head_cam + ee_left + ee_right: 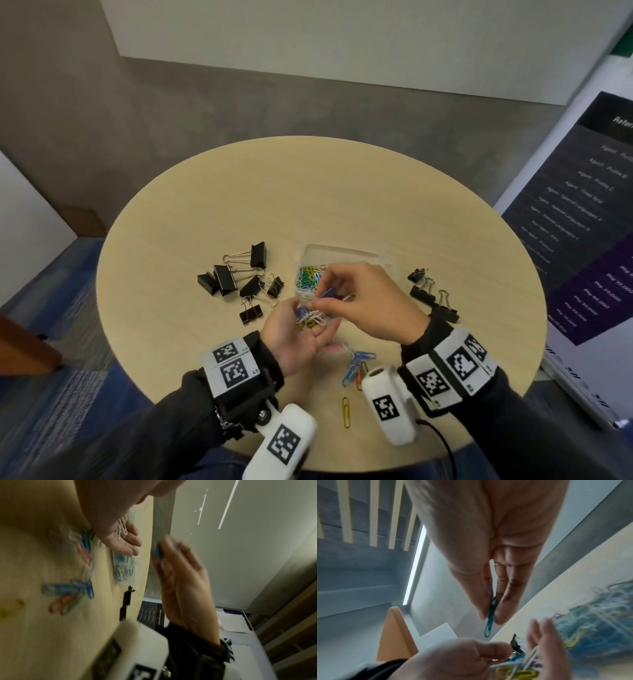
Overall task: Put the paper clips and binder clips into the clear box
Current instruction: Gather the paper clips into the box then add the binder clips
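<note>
Right hand [368,301]: fingers [502,609] pinch blue wire paper clips [490,616], lifting them toward the clear plastic box [346,255].
Left hand [294,337]: cupped palm-up at frame centre, holding a bunch of mixed paper clips [311,318] as supply.

Clear box [346,255] half hidden behind hands, paper clips [68,588] blurred

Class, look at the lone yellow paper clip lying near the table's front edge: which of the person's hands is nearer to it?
Left. The left hand hovers just beyond the yellow paper clip; the right hand is farther, over the clear box.
</note>
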{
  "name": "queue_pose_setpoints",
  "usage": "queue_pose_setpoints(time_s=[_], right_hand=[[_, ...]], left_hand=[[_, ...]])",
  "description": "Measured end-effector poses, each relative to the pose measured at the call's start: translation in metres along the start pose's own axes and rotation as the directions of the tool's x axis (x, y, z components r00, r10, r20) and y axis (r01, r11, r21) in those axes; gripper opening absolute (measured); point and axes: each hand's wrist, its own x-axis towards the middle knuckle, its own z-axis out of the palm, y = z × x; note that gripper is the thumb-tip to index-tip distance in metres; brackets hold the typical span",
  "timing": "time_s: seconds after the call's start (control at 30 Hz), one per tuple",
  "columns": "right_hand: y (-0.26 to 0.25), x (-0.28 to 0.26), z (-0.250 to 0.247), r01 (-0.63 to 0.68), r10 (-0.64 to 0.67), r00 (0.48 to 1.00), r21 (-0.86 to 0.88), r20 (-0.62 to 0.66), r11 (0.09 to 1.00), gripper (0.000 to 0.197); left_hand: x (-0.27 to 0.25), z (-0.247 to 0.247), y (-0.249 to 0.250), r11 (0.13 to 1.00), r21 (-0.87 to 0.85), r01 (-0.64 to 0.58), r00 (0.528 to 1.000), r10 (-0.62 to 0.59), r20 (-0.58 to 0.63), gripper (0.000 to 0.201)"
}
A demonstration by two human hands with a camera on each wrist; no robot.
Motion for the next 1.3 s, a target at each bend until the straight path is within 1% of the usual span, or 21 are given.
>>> queue_pose_setpoints(time_s=[0.07,0.13,0.2,0.23,0.3,0.4,0.47,0.5,0.57,0.6,0.63,0.7,0.73,0.8,0.83,0.9,0.97,1.0,1.07,1.17,1.3], right_hand=[[-0.006,0.001,0.002,0.045,-0.045,0.999,-0.043,-0.011,0.998,0.008],[-0.005,0.001,-0.003,0.069,-0.072,0.992,-0.038,-0.104,0.997,0.006],[-0.002,-0.001,-0.013,0.076,-0.075,0.974,-0.004,-0.212,0.997,0.003],[0.0,-0.003,-0.019,0.078,-0.074,0.965,0.006,-0.253,0.997,0.002],[0.005,-0.009,-0.027,0.079,-0.075,0.949,0.003,-0.308,0.997,0.004],[0.013,-0.018,-0.033,0.049,-0.049,0.941,-0.008,-0.334,0.999,0.007],[0.019,-0.023,-0.033,0.029,-0.031,0.945,-0.012,-0.326,1.0,0.008],[0.021,-0.026,-0.033,0.025,-0.028,0.946,-0.013,-0.322,1.0,0.008],[0.025,-0.03,-0.033,0.018,-0.022,0.949,-0.015,-0.314,1.0,0.008],[0.027,-0.031,-0.033,0.013,-0.017,0.951,-0.016,-0.31,1.0,0.008],[0.03,-0.032,-0.034,0.007,-0.012,0.952,-0.018,-0.306,1.0,0.008],[0.036,-0.031,-0.035,-0.02,0.007,0.959,-0.041,-0.282,0.999,0.007],[0.039,-0.03,-0.036,-0.043,0.023,0.968,-0.077,-0.25,0.996,0.008],[0.045,-0.023,-0.037,-0.093,0.064,0.989,-0.217,-0.136,0.972,0.023],[0.048,-0.018,-0.037,-0.095,0.08,0.995,-0.293,-0.064,0.951,0.033],[0.048,-0.007,-0.031,-0.053,0.096,0.991,-0.392,0.09,0.919,0.048],[0.05,0.0,-0.022,-0.027,0.169,0.958,-0.513,0.231,0.858,0.06],[0.051,0.002,-0.02,-0.039,0.24,0.934,-0.589,0.266,0.807,0.064],[0.051,0.001,-0.019,-0.068,0.319,0.914,-0.68,0.251,0.73,0.066],[0.052,-0.002,-0.022,-0.093,0.292,0.94,-0.692,0.176,0.716,0.066],[0.051,-0.002,-0.02,-0.093,0.311,0.937,-0.743,0.161,0.663,0.066]], left_hand=[[0.0,0.007,-0.004,0.998,-0.05,0.036,0.998,-0.033,0.046,0.023],[0.003,0.012,-0.002,0.994,-0.106,0.029,0.996,-0.019,0.092,0.023],[0.006,0.02,0.005,0.987,-0.161,0.0,0.995,0.016,0.098,0.02],[0.008,0.024,0.011,0.988,-0.151,-0.039,0.994,0.053,0.092,0.02],[0.012,0.035,0.022,0.986,-0.042,-0.164,0.983,0.167,0.081,0.024],[0.021,0.056,0.037,0.909,0.172,-0.38,0.925,0.37,0.091,0.029],[0.028,0.065,0.041,0.785,0.403,-0.47,0.878,0.464,0.12,0.034],[0.032,0.067,0.042,0.676,0.561,-0.478,0.862,0.485,0.149,0.036],[0.038,0.066,0.041,0.367,0.823,-0.434,0.854,0.459,0.245,0.037],[0.04,0.063,0.04,0.192,0.888,-0.419,0.848,0.434,0.306,0.036],[0.042,0.061,0.04,0.027,0.911,-0.411,0.833,0.416,0.364,0.035],[0.039,0.058,0.042,-0.252,0.885,-0.392,0.796,0.39,0.464,0.032],[0.037,0.058,0.042,-0.362,0.851,-0.38,0.778,0.373,0.506,0.031],[0.032,0.056,0.042,-0.551,0.759,-0.347,0.761,0.308,0.571,0.031],[0.028,0.056,0.041,-0.643,0.696,-0.319,0.774,0.246,0.583,0.032],[0.023,0.054,0.037,-0.806,0.536,-0.251,0.854,0.077,0.515,0.038],[0.021,0.047,0.033,-0.915,0.363,-0.177,0.932,-0.037,0.361,0.049],[0.021,0.044,0.033,-0.943,0.303,-0.135,0.95,-0.036,0.311,0.054],[0.018,0.038,0.034,-0.959,0.276,-0.068,0.95,0.023,0.313,0.059],[0.01,0.034,0.032,-0.949,0.309,-0.064,0.924,0.06,0.376,0.063],[0.005,0.033,0.028,-0.942,0.333,-0.049,0.957,0.052,0.286,0.067]])
